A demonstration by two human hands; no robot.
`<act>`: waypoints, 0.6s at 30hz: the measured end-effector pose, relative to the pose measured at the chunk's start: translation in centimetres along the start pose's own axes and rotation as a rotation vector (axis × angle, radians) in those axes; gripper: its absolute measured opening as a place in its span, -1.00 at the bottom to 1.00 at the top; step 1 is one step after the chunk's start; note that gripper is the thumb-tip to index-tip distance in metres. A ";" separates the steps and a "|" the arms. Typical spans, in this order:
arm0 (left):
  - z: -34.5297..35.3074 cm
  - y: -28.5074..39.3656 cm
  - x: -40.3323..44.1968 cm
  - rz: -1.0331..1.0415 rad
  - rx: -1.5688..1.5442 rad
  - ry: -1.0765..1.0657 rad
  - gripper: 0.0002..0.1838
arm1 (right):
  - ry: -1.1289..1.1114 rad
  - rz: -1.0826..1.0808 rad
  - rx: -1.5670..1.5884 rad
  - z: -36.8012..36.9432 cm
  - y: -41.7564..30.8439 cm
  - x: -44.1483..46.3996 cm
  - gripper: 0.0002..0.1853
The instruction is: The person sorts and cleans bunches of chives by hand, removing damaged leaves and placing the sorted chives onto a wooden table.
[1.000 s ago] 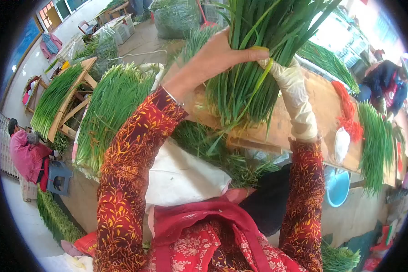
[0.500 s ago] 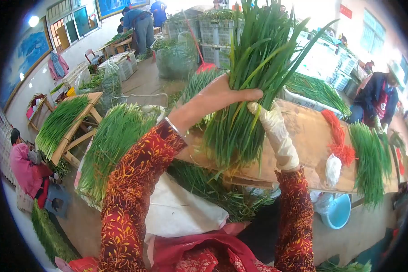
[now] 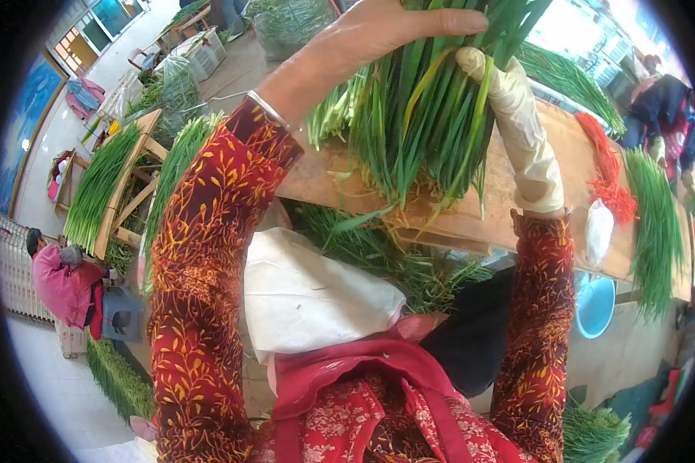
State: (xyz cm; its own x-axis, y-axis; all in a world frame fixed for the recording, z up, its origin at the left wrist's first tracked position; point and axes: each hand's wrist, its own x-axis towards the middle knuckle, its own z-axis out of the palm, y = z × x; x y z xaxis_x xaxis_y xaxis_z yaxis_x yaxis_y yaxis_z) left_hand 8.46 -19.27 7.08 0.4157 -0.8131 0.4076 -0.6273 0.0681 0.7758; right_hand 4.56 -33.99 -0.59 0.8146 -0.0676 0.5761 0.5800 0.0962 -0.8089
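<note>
A thick bunch of green chives (image 3: pixel 432 116) stands roughly upright over the wooden board, its upper leaves cut off by the frame's top edge. My left hand (image 3: pixel 401 31), bare with a bracelet at the wrist, wraps round the bunch from the left, thumb across its front. On the other side my right hand (image 3: pixel 496 77), in a pale glove, is closed against the bunch just below that thumb. Some of its fingers are hidden behind the leaves. The bunch's lower ends hang close to the front edge of the wooden board (image 3: pixel 309 181); whether they touch it I cannot tell.
Red string (image 3: pixel 606 177) and a white plastic bundle (image 3: pixel 599 231) lie at the board's right, beside more chives (image 3: pixel 656 224). Below is a blue basin (image 3: pixel 594 305). Loose greens (image 3: pixel 378 258) lie under the board's front edge. A person in pink (image 3: pixel 60 285) sits at left.
The view has tilted downward, so the board and basin appear higher. The hands and bunch have also shifted up in the frame. Both hands keep their hold.
</note>
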 end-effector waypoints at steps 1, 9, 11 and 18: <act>0.1 0.3 0.1 0.009 -0.006 0.027 -0.46 | 0.002 0.001 -0.001 -0.1 -0.2 0.1 -0.57; 0.4 1.8 0.4 -0.181 0.032 -0.077 -0.27 | -0.145 0.062 0.031 -2.2 -0.2 0.2 -0.57; 0.7 3.2 0.0 -0.186 0.043 -0.057 -0.27 | -0.221 0.095 0.069 -1.7 -1.0 -0.3 -0.56; 0.5 5.3 1.9 -0.493 0.151 -0.054 -0.62 | -0.371 0.205 0.104 0.3 -2.5 -1.8 -0.42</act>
State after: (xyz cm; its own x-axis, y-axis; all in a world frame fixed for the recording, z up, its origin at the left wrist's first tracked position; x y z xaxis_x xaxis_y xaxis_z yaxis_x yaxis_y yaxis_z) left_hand 5.62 -20.73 11.73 0.6540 -0.7563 -0.0175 -0.4550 -0.4118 0.7896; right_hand 1.62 -33.80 0.46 0.8466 0.3229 0.4230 0.3873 0.1713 -0.9059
